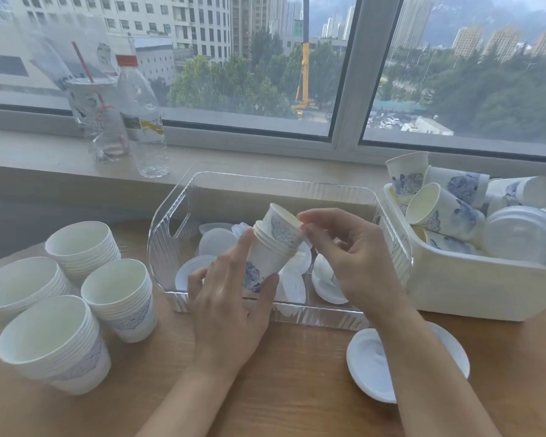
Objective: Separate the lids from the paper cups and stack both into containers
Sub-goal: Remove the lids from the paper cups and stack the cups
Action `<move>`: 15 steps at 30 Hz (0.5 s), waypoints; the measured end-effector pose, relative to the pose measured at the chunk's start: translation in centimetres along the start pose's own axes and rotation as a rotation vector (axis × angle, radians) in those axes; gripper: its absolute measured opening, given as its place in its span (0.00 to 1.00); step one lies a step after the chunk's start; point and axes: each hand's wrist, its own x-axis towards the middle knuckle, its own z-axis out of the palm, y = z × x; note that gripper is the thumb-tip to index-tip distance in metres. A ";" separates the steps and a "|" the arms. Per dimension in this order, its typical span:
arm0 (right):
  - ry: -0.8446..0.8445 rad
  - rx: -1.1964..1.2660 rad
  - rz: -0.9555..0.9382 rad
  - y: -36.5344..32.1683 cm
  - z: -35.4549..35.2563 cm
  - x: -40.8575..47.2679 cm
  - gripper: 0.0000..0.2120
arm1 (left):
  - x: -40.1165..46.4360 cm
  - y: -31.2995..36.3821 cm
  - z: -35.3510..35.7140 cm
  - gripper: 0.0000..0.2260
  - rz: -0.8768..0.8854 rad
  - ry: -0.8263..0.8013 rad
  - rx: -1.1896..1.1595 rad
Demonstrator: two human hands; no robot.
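Observation:
My left hand (pixel 230 298) grips a short stack of white paper cups (pixel 265 257) with a blue print, tilted to the right above the clear bin (pixel 171 247). The top cup (pixel 281 225) sticks partly out of that stack, and my right hand (pixel 344 257) pinches its rim. Several white lids (pixel 216 241) lie loose inside the clear bin. A white bin (pixel 473 285) at the right holds several loose cups (pixel 438 209), one with a lid (pixel 520 234) on. A loose lid (pixel 372 364) lies on the table under my right forearm.
Several stacks of nested cups (pixel 117 298) stand on the wooden table (pixel 281 389) at the left. On the window sill behind stand a clear water bottle (pixel 145 121) and a plastic cup with a red straw (pixel 95 118).

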 end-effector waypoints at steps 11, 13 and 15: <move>-0.169 -0.218 0.191 1.0 -1.0 0.1 0.36 | -0.1 -0.2 0.0 0.29 0.062 0.011 0.016; -0.114 -0.319 0.214 1.3 -1.7 0.2 0.38 | -0.1 -0.2 0.0 0.28 0.045 0.020 0.009; -0.053 -0.451 0.186 1.7 -2.3 0.2 0.35 | 0.0 -0.2 0.1 0.28 0.037 0.020 -0.004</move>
